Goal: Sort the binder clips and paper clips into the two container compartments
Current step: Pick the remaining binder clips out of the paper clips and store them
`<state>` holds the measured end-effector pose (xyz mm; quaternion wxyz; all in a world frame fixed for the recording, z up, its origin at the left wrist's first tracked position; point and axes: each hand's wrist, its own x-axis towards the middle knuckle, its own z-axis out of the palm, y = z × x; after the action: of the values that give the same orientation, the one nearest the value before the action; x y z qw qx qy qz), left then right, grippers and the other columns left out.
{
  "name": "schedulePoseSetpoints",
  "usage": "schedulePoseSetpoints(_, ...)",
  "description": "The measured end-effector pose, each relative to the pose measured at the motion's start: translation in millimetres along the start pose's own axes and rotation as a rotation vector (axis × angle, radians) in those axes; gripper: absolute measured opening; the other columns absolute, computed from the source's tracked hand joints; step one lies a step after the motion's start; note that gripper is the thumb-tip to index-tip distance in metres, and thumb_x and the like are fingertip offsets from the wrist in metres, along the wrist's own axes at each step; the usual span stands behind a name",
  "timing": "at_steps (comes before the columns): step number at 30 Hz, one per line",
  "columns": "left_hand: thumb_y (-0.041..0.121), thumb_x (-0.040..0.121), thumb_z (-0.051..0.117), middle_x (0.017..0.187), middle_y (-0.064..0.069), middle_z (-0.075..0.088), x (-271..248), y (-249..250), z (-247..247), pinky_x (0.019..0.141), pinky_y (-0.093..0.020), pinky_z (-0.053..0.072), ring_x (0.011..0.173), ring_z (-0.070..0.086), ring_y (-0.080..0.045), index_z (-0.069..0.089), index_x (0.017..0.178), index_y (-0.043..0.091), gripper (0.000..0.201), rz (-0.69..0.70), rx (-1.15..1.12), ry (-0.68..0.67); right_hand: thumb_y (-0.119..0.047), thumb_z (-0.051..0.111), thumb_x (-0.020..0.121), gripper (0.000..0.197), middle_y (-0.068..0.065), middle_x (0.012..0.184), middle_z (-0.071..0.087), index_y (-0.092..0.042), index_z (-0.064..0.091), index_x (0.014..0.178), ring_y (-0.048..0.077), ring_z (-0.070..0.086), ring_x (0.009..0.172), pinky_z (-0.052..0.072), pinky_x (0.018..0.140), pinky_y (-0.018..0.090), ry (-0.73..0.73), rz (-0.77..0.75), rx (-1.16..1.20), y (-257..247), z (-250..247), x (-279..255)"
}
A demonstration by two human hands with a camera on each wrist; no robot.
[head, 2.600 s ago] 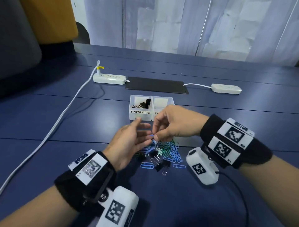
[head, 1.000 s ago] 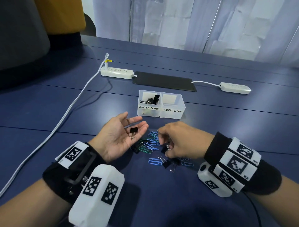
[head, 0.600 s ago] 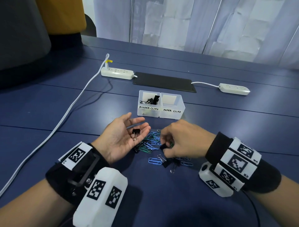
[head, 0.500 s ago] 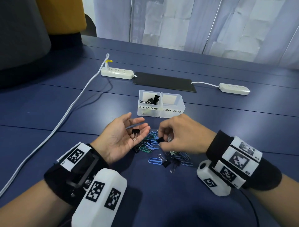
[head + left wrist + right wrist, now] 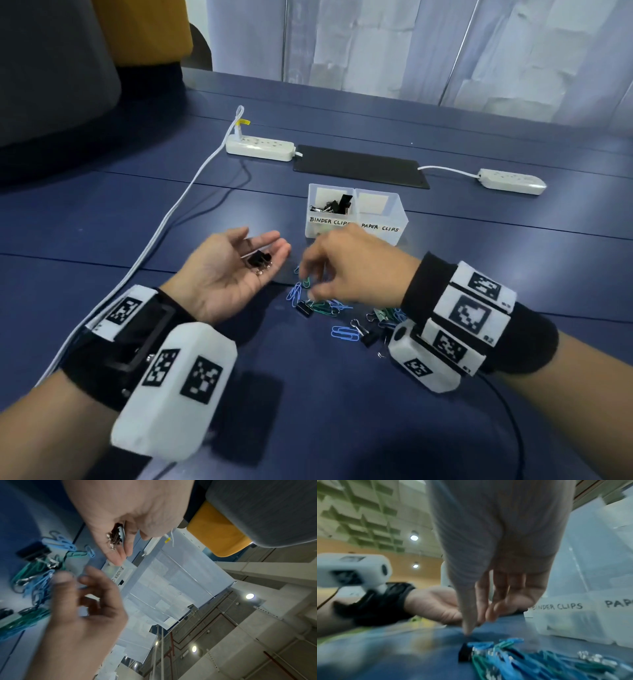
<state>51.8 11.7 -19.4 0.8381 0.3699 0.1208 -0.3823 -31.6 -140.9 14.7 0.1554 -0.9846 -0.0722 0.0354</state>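
My left hand (image 5: 239,267) lies palm up with relaxed fingers, and black binder clips (image 5: 260,262) rest loose on them; the left wrist view shows the same clips (image 5: 116,536). My right hand (image 5: 310,281) hovers over the pile of blue and green paper clips (image 5: 322,305), fingers pointing down and holding nothing. Its thumb (image 5: 467,622) reaches down just behind a black binder clip (image 5: 464,654) at the pile's left edge (image 5: 304,308). Beyond the hands stands the clear two-part container (image 5: 356,236): the "BINDER CLIPS" side (image 5: 330,205) holds several black clips, while nothing shows in the "PAPER CLIPS" side (image 5: 376,205).
More binder clips (image 5: 368,337) lie by my right wrist. Behind the container are a black mat (image 5: 359,166) and two white power strips (image 5: 260,147) (image 5: 510,180). A white cable (image 5: 171,222) runs down the table's left. Chairs (image 5: 51,68) stand at far left.
My right hand carried a black binder clip from the pile to my left palm, let it go there, and has come back over the pile. The left hand stayed palm up.
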Motion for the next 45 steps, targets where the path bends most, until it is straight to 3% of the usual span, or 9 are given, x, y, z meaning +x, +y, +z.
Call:
schedulePoseSetpoints(6, 0.026, 0.098, 0.04, 0.091, -0.019, 0.059, -1, 2, -2, 0.073, -0.035, 0.058, 0.089, 0.062, -0.028, 0.061, 0.095, -0.007, 0.039, 0.024, 0.043, 0.015, -0.016, 0.073, 0.072, 0.023, 0.0, 0.085, 0.071, -0.017, 0.072, 0.096, 0.01, 0.056, 0.07, 0.049, 0.069, 0.024, -0.179, -0.017, -0.022, -6, 17, 2)
schedulePoseSetpoints(10, 0.025, 0.098, 0.042, 0.088, -0.019, 0.059, -2, -8, 4, 0.072, -0.035, 0.058, 0.087, 0.062, -0.028, 0.061, 0.091, -0.005, 0.036, 0.02, 0.1, 0.012, -0.024, 0.074, 0.074, 0.018, -0.002, 0.079, 0.073, -0.017, 0.072, 0.09, 0.008, 0.06, 0.067, 0.05, 0.067, 0.021, -0.152, 0.007, 0.01, 0, 9, -3)
schedulePoseSetpoints(14, 0.02, 0.096, 0.043, 0.087, -0.017, 0.058, -4, -24, 13, 0.066, -0.031, 0.059, 0.084, 0.06, -0.024, 0.06, 0.089, -0.004, 0.029, -0.003, 0.161, 0.015, -0.026, 0.073, 0.076, 0.019, -0.004, 0.077, 0.073, -0.017, 0.074, 0.092, 0.001, 0.059, 0.061, 0.042, 0.06, 0.005, 0.0, 0.003, 0.061, 6, -19, -10)
schedulePoseSetpoints(19, 0.018, 0.097, 0.039, 0.072, -0.007, 0.068, -11, -52, 33, 0.077, -0.03, 0.055, 0.06, 0.064, -0.015, 0.062, 0.083, 0.006, 0.029, -0.124, 0.161, -0.142, -0.028, 0.074, 0.075, 0.022, -0.004, 0.078, 0.074, -0.02, 0.074, 0.095, 0.004, 0.063, 0.067, 0.049, 0.068, 0.015, 0.046, -0.037, 0.003, -1, -26, -14)
schedulePoseSetpoints(21, 0.017, 0.096, 0.037, 0.068, -0.006, 0.068, -11, -57, 39, 0.071, -0.025, 0.056, 0.053, 0.064, -0.013, 0.061, 0.083, 0.006, 0.03, -0.144, 0.134, -0.162, -0.033, 0.075, 0.074, 0.024, -0.004, 0.076, 0.073, -0.021, 0.074, 0.094, 0.005, 0.061, 0.065, 0.047, 0.066, 0.016, 0.076, -0.025, 0.006, 3, -25, -22)
schedulePoseSetpoints(25, 0.017, 0.098, 0.035, 0.091, -0.02, 0.063, -5, -54, 36, 0.072, -0.03, 0.057, 0.077, 0.062, -0.024, 0.058, 0.099, -0.004, 0.031, -0.142, 0.111, -0.093, -0.032, 0.076, 0.072, 0.023, -0.006, 0.071, 0.069, -0.027, 0.069, 0.092, -0.002, 0.055, 0.057, 0.043, 0.061, 0.013, 0.028, 0.035, -0.001, 15, -23, -49)
schedulePoseSetpoints(30, 0.021, 0.099, 0.036, 0.085, -0.019, 0.06, -4, -52, 35, 0.07, -0.029, 0.056, 0.079, 0.061, -0.024, 0.061, 0.09, -0.007, 0.039, -0.074, 0.161, -0.001, -0.029, 0.076, 0.07, 0.04, -0.007, 0.082, 0.066, -0.03, 0.05, 0.101, 0.0, 0.052, 0.061, 0.052, 0.065, 0.033, -0.094, 0.127, -0.017, 17, -1, -67)
schedulePoseSetpoints(38, 0.024, 0.1, 0.036, 0.089, -0.019, 0.06, -5, -48, 34, 0.068, -0.034, 0.056, 0.082, 0.061, -0.025, 0.061, 0.094, -0.008, 0.04, -0.074, 0.15, -0.018, -0.021, 0.071, 0.072, 0.011, -0.011, 0.064, 0.058, -0.021, 0.066, 0.082, 0.005, 0.054, 0.064, 0.055, 0.071, 0.036, -0.16, 0.146, -0.028, 19, 9, -65)
schedulePoseSetpoints(45, 0.022, 0.097, 0.04, 0.087, -0.018, 0.063, -8, -62, 36, 0.071, -0.031, 0.057, 0.081, 0.062, -0.024, 0.062, 0.086, -0.003, 0.035, -0.071, 0.206, -0.018, -0.029, 0.074, 0.071, 0.013, -0.007, 0.075, 0.068, -0.028, 0.067, 0.082, -0.005, 0.053, 0.057, 0.041, 0.059, 0.009, 0.048, 0.103, 0.088, 15, -30, -60)
